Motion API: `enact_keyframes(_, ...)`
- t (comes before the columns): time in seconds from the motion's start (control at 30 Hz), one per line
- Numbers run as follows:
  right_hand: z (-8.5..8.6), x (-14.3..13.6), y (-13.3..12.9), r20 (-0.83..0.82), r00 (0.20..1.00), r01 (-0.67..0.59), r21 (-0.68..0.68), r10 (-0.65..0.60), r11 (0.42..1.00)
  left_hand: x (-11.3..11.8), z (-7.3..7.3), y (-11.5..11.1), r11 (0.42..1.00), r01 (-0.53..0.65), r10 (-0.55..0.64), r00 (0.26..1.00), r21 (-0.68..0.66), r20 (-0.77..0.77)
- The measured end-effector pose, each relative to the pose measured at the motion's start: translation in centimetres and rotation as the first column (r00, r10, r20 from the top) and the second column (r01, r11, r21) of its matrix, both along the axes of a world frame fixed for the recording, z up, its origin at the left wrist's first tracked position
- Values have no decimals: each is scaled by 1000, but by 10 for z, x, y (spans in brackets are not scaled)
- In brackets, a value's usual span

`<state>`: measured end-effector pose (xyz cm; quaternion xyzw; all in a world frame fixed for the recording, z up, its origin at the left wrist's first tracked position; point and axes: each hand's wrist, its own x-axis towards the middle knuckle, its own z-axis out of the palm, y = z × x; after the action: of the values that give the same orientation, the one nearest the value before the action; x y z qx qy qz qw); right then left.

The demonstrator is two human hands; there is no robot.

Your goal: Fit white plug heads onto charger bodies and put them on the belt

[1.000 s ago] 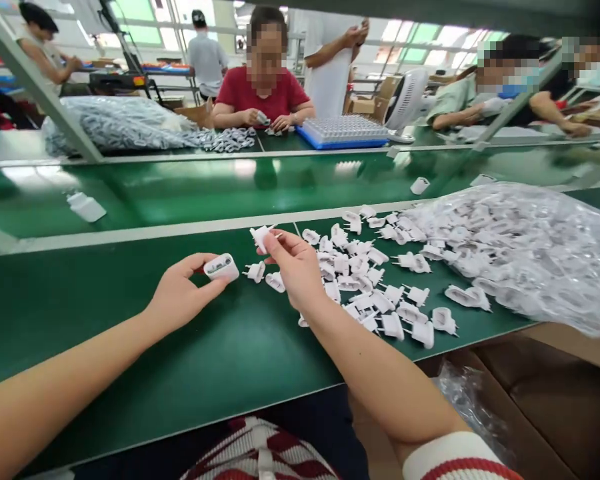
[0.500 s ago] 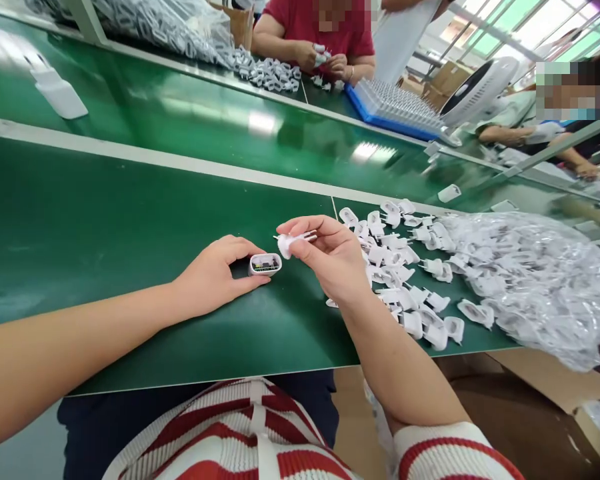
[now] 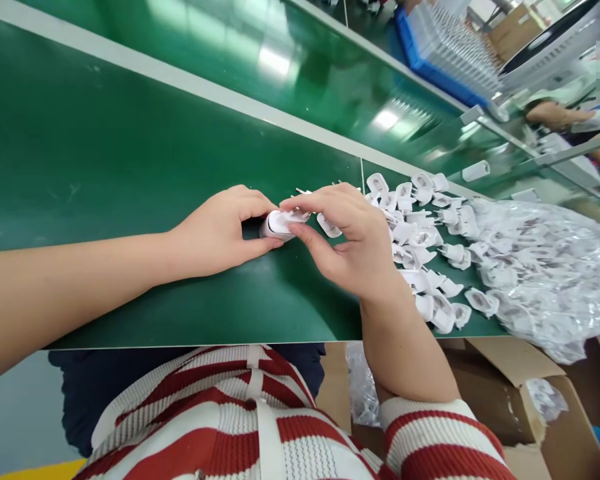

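Near the middle of the green table, my left hand (image 3: 225,230) grips a white charger housing (image 3: 267,229) between thumb and fingers. A white plug cap (image 3: 291,219) with metal pins lies over the housing's open end, pinched by the thumb and fingers of my right hand (image 3: 340,233). The two parts touch; whether the cap is fully seated cannot be made out. Just right of my right hand is a pile of loose white plug caps (image 3: 417,233), some partly hidden behind it.
A clear plastic bag (image 3: 555,273) full of white parts lies on the right. Beyond the pale strip (image 3: 220,100) runs a glossy green surface with a white housing (image 3: 476,171). A blue tray (image 3: 425,60) stands at the back; cardboard boxes (image 3: 515,360) are below the table edge.
My right hand has brought the plug cap left and down onto the housing, covering its opening. The camera view has tilted downward, so the person across the line is out of view.
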<state>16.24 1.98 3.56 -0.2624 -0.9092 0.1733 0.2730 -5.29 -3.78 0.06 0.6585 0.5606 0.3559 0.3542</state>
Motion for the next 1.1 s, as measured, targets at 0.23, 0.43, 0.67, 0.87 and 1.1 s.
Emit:
enact_keyframes(0.23, -6, -6, -4, 29, 996, 81, 67, -83, 994, 0, 0, 0, 1000, 11, -11, 1000, -7, -11)
enact_keyframes(0.43, -4, -8, -2, 23, 999, 46, 71, -48, 996, 1, -1, -1, 1000, 7, -8, 1000, 5, 16)
enact_keyframes(0.67, -3, -13, -13, 55, 990, 126, 100, -132, 987, 2, 0, 1, 999, -12, 12, 1000, -35, -8)
enact_keyframes(0.87, 3, -16, -14, 92, 989, 104, 106, -114, 989, 4, 2, 2, 999, -14, 15, 999, -42, 35)
enact_keyframes(1.1, 10, -19, -9, 171, 979, 91, 117, -110, 989, 2, -3, 2, 1000, -12, 12, 999, 22, -30)
